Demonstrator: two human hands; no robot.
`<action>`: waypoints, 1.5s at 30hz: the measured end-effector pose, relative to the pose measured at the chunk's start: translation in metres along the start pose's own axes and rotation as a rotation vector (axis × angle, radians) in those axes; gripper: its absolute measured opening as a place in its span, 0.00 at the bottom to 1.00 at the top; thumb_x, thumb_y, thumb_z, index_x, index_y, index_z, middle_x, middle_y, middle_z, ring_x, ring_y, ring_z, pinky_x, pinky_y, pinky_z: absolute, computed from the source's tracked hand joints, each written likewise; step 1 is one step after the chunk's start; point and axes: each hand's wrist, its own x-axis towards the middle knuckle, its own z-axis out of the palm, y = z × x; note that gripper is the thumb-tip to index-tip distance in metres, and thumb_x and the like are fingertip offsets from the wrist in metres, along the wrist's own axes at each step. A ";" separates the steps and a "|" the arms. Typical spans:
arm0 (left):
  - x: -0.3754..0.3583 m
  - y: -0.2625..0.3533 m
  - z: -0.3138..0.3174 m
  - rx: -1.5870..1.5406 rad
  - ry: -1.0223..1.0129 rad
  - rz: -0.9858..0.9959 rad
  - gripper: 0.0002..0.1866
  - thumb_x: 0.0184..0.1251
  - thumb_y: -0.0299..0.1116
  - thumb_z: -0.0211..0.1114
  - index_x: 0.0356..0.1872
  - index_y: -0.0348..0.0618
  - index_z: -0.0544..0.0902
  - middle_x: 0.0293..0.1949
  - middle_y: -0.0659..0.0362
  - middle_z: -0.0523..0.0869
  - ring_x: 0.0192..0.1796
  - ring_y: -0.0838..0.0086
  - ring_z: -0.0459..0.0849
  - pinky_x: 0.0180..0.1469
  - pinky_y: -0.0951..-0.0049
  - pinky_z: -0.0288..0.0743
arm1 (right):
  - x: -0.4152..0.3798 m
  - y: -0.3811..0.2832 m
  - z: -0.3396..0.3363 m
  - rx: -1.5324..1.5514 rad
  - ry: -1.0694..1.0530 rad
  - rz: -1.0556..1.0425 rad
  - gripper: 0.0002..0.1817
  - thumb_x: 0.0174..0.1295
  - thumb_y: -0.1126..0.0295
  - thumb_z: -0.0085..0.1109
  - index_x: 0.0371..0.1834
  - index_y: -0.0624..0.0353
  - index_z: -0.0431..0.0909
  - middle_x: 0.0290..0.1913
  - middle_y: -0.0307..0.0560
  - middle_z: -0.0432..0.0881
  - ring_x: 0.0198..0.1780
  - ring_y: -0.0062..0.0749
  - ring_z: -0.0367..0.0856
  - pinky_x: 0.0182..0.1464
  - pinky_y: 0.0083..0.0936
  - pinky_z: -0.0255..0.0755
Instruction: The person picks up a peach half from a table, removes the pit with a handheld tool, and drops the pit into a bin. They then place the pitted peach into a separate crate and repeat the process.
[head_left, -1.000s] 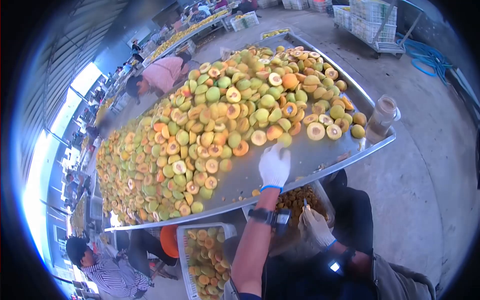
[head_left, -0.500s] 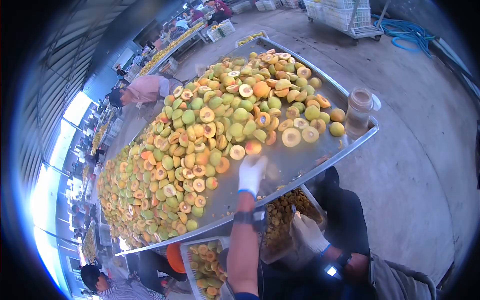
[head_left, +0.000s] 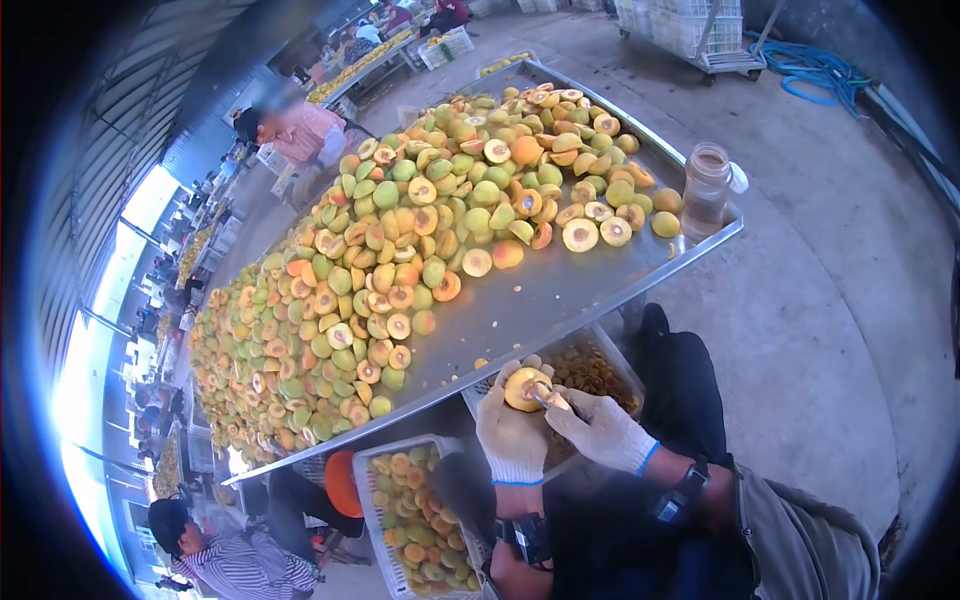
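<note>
My left hand (head_left: pixel 512 425), in a whitish knit glove, cups a peach half (head_left: pixel 524 389) with its cut face up. My gloved right hand (head_left: pixel 604 430) grips a small metal pitting tool (head_left: pixel 542 391), its tip against the middle of the cut face. The fingers hide most of the tool's handle. Both hands are just in front of the metal table's near edge, above a bin of pits (head_left: pixel 590 372). A heap of halved peaches (head_left: pixel 400 260) covers much of the table (head_left: pixel 480 325).
A clear plastic bottle (head_left: pixel 706 190) stands at the table's right corner. Below the near edge is a white crate (head_left: pixel 368 500) of peach halves, beside an orange stool (head_left: pixel 343 484). A striped-shirted person (head_left: pixel 240 565) sits lower left. Another person (head_left: pixel 305 135) works across the table.
My left hand has come back from the tabletop and now holds a peach half. My right hand has moved left and up from over the pit bin, bringing the pitting tool to the fruit.
</note>
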 end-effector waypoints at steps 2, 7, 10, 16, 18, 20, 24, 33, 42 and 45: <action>0.001 -0.005 -0.005 0.041 0.047 0.000 0.21 0.79 0.38 0.58 0.63 0.33 0.75 0.59 0.44 0.83 0.59 0.51 0.83 0.63 0.50 0.80 | -0.002 -0.006 0.001 0.006 0.002 0.012 0.19 0.79 0.58 0.56 0.57 0.65 0.82 0.36 0.56 0.87 0.38 0.28 0.82 0.44 0.36 0.76; -0.016 -0.007 0.004 0.083 0.033 0.073 0.23 0.76 0.42 0.59 0.62 0.35 0.77 0.59 0.45 0.83 0.59 0.52 0.83 0.60 0.50 0.81 | -0.008 -0.004 0.007 -0.108 0.019 -0.035 0.20 0.79 0.57 0.55 0.58 0.65 0.82 0.38 0.63 0.88 0.40 0.48 0.89 0.45 0.39 0.78; -0.024 -0.006 0.011 0.060 -0.021 0.085 0.22 0.76 0.42 0.57 0.60 0.34 0.79 0.56 0.45 0.84 0.58 0.53 0.83 0.59 0.53 0.81 | -0.011 -0.007 0.009 -0.168 0.011 -0.024 0.20 0.79 0.57 0.55 0.58 0.65 0.82 0.38 0.65 0.88 0.42 0.54 0.90 0.46 0.41 0.78; -0.024 -0.013 0.015 0.186 0.079 0.165 0.20 0.77 0.44 0.57 0.53 0.35 0.81 0.50 0.47 0.85 0.50 0.57 0.85 0.57 0.60 0.82 | -0.014 -0.007 0.017 -0.189 0.034 -0.078 0.21 0.79 0.56 0.55 0.58 0.66 0.81 0.37 0.68 0.88 0.40 0.61 0.89 0.43 0.46 0.79; -0.025 -0.016 0.023 0.200 0.199 0.174 0.20 0.79 0.46 0.57 0.49 0.36 0.80 0.46 0.48 0.85 0.46 0.58 0.86 0.55 0.59 0.83 | -0.016 -0.017 0.014 -0.281 0.024 -0.037 0.21 0.79 0.56 0.55 0.57 0.66 0.81 0.37 0.69 0.87 0.40 0.64 0.88 0.43 0.49 0.79; -0.029 -0.014 0.034 0.142 0.228 0.139 0.19 0.80 0.46 0.57 0.49 0.36 0.80 0.45 0.49 0.85 0.46 0.58 0.86 0.54 0.57 0.84 | -0.017 -0.019 0.013 -0.374 0.018 0.004 0.22 0.78 0.55 0.55 0.56 0.65 0.80 0.36 0.70 0.86 0.39 0.67 0.87 0.42 0.51 0.79; -0.028 -0.013 0.036 0.091 0.257 0.091 0.17 0.81 0.43 0.57 0.48 0.36 0.80 0.43 0.49 0.85 0.44 0.59 0.86 0.52 0.55 0.86 | -0.015 -0.022 0.008 -0.402 -0.034 -0.026 0.23 0.78 0.51 0.53 0.53 0.63 0.80 0.35 0.71 0.85 0.39 0.70 0.86 0.43 0.55 0.78; -0.029 -0.009 0.033 0.352 0.165 0.229 0.21 0.82 0.44 0.56 0.38 0.34 0.84 0.30 0.52 0.84 0.29 0.67 0.85 0.35 0.65 0.83 | -0.014 0.001 0.010 -0.167 -0.151 -0.005 0.26 0.79 0.50 0.50 0.56 0.66 0.81 0.40 0.71 0.86 0.45 0.66 0.87 0.50 0.49 0.77; -0.023 -0.008 0.014 0.505 0.102 0.233 0.28 0.83 0.47 0.55 0.27 0.33 0.85 0.22 0.51 0.85 0.25 0.67 0.84 0.30 0.69 0.78 | -0.011 0.007 0.006 -0.004 -0.343 0.281 0.28 0.79 0.46 0.52 0.49 0.64 0.84 0.28 0.42 0.82 0.29 0.27 0.81 0.33 0.28 0.74; -0.021 -0.003 0.002 0.548 -0.147 0.341 0.29 0.83 0.48 0.55 0.27 0.33 0.85 0.25 0.50 0.86 0.25 0.67 0.84 0.31 0.69 0.78 | -0.013 -0.004 0.001 0.127 -0.424 0.377 0.27 0.79 0.44 0.51 0.38 0.58 0.82 0.23 0.33 0.76 0.22 0.18 0.75 0.24 0.21 0.67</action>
